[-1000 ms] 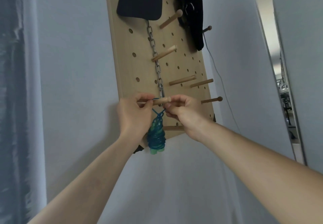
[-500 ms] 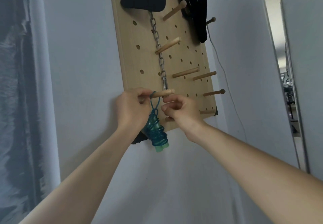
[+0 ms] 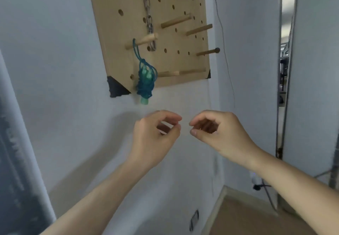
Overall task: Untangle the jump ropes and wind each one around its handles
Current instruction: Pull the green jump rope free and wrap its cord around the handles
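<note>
Wooden pegboard (image 3: pixel 117 33) was fixed on a pale wall. Blue-green jump rope (image 3: pixel 145 80), wound round its handles in a tight bundle, hung by a loop from a wooden peg (image 3: pixel 142 41) near the board's lower left corner. The bundle dangled past the bottom edge, just beside a black corner bracket (image 3: pixel 116 88). Metal chain (image 3: pixel 149 20) hung just right of the loop, its lowest link at the same peg. Below the board, well apart from the rope: left hand (image 3: pixel 156 135), fingers loosely curled, nothing held. Right hand (image 3: pixel 220 134) near it, same loose curl, empty. Thin cable (image 3: pixel 224 47) ran down the wall past the board's right edge.
</note>
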